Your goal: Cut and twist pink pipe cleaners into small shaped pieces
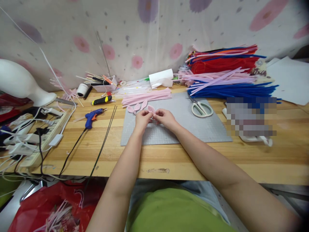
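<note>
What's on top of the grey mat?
Scissors lie on it, pink stems along its far edge; left hand and right hand hold pink loops over it. Mat beneath these is hidden.

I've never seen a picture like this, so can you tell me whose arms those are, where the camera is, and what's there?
There's no robot here, just one person's bare hands. The camera is worn on the head and looks forward and down, so both arms stretch away from you. The left hand and right hand pinch a small pink fuzzy loop. Below is a gray mat, with scissors on it. On the wooden table you can also see a blue glue gun, pink fuzzy sticks and blue fuzzy sticks.
</note>
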Motion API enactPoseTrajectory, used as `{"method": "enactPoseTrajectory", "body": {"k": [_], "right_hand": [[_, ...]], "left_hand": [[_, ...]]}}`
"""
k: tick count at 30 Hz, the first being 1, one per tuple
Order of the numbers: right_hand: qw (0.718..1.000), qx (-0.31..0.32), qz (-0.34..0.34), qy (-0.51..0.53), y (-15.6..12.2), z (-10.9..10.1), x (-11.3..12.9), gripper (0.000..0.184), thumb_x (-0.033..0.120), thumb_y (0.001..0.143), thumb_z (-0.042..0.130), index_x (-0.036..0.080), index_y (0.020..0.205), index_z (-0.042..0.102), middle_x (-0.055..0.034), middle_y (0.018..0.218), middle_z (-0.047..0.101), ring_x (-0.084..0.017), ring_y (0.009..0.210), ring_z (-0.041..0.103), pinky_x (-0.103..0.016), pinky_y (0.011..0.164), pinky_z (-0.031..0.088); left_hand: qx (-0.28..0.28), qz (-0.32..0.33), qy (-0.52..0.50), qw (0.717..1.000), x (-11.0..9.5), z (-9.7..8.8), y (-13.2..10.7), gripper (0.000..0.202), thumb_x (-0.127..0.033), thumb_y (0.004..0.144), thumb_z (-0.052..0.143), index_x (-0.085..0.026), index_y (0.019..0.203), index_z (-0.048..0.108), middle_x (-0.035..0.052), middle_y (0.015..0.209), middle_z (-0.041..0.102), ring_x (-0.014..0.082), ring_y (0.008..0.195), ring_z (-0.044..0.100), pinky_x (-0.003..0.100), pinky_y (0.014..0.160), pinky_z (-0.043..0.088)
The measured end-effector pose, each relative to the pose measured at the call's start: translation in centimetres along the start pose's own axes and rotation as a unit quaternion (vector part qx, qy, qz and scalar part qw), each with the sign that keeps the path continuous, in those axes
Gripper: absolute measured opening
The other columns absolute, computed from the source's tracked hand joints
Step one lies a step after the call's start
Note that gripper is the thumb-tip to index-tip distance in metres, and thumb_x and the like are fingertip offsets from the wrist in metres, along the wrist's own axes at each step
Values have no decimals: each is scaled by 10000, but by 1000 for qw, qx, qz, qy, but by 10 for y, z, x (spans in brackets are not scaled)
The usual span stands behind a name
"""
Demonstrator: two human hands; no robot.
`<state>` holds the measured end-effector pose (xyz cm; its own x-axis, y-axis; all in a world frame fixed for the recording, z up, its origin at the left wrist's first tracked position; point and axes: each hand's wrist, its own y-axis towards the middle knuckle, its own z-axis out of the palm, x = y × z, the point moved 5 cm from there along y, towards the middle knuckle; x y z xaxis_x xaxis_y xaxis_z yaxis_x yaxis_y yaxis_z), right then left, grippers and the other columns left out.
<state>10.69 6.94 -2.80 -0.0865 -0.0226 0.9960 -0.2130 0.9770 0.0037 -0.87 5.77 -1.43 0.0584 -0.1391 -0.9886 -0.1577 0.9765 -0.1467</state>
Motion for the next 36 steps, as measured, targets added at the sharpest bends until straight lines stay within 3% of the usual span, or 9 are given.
{"method": "enactPoseTrajectory", "body": {"k": [9,13,18,30,36], "right_hand": [[999,10,-26,-24,-1,-3,5,221,383,635,608,175,682,548,17,616,545,-99,547,507,-219,467,455],[999,29,-8,28,-3,-2,9,222,372,627,616,168,691,557,11,640,564,-92,575,515,-212,491,466],[996,32,11,80,-4,-3,11,188,333,625,614,163,688,566,5,659,579,-88,598,521,-216,514,484],[993,-15,61,103,-3,-5,7,93,182,587,602,149,642,534,33,566,541,-79,548,513,-195,469,471],[994,-43,72,76,-3,-6,12,42,107,627,563,141,617,539,39,540,535,-61,483,506,-174,455,445]], "left_hand": [[11,9,16,1000,-3,0,-2,149,-262,540,610,-143,608,551,2,591,577,120,584,574,233,505,483],[13,6,1,1000,-1,0,-1,156,-265,552,597,-137,636,571,6,599,574,125,593,579,232,511,481],[38,12,-3,999,-1,1,0,174,-281,574,580,-147,683,600,14,620,592,148,624,592,240,497,475],[21,27,45,998,4,4,2,153,-217,562,567,-120,670,615,21,616,605,137,595,584,237,491,478],[-2,125,137,983,1,1,6,163,-250,590,579,-123,682,627,8,608,596,105,553,534,233,544,435]]}}
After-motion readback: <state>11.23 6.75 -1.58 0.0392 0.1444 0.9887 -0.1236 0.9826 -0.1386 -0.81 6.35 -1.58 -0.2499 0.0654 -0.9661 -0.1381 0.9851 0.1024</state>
